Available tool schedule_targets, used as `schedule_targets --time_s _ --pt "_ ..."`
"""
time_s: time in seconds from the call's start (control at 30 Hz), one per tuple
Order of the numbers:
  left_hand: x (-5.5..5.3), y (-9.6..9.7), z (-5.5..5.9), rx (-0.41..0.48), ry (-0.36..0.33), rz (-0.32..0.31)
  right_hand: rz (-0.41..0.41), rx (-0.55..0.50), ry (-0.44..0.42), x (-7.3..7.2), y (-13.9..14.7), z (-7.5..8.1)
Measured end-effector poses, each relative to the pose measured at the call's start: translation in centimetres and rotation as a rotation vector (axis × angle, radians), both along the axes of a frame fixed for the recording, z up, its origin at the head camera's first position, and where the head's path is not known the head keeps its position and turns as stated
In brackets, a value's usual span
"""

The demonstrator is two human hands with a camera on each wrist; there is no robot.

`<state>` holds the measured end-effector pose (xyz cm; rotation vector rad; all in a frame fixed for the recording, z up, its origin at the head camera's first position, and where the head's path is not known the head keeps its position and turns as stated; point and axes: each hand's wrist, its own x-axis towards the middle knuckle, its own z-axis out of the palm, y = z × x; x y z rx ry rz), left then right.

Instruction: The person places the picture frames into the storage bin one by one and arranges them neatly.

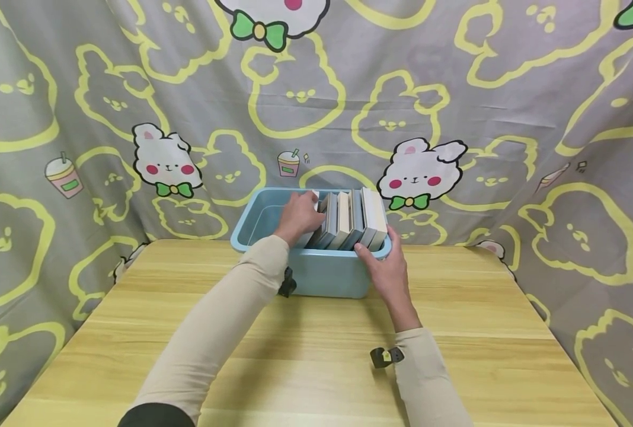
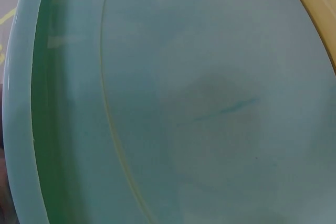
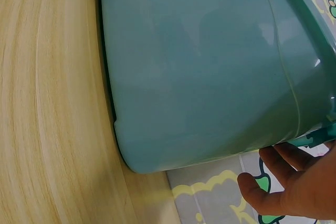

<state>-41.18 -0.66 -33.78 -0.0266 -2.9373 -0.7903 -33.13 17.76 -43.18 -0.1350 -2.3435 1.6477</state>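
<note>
A light blue plastic bin (image 1: 322,273) stands on the table, with a row of books (image 1: 351,219) upright and leaning slightly in its right half. My left hand (image 1: 297,216) reaches into the bin from the front and grips the leftmost book at its top, most of that book being hidden by the hand. At the right front corner my right hand (image 1: 388,270) holds the bin, thumb over the front rim and fingers along the right side. The right wrist view shows several of its fingers (image 3: 278,166) at the bin's side below the rim. The left wrist view is filled by the bin's wall (image 2: 210,103).
The wood-grain table (image 1: 306,362) spreads out in front of the bin. A grey curtain (image 1: 316,107) with yellow outlines and white rabbits hangs right behind the bin and along both sides. The bin's left half (image 1: 263,216) shows its bare inner wall.
</note>
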Motion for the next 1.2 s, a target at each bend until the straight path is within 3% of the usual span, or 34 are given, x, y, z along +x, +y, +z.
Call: schedule_targets --time_s 0.63,0.9,1.07,1.2 --pt "0.8 -0.7 0.4 0.033 -0.056 -0.075 -0.002 0.008 -0.004 0.0 -0.3 0.3" --pt "0.6 -1.7 0.5 0.09 -0.082 -0.083 0.004 -0.005 -0.02 0.1 -0.3 0.3" --pt "0.6 -2.4 0.8 0.166 -0.147 -0.083 0.003 -0.008 -0.018 0.1 -0.2 0.2" --pt "0.6 -2.9 1.1 0.177 -0.168 -0.076 0.006 -0.011 -0.023 0.1 -0.2 0.2"
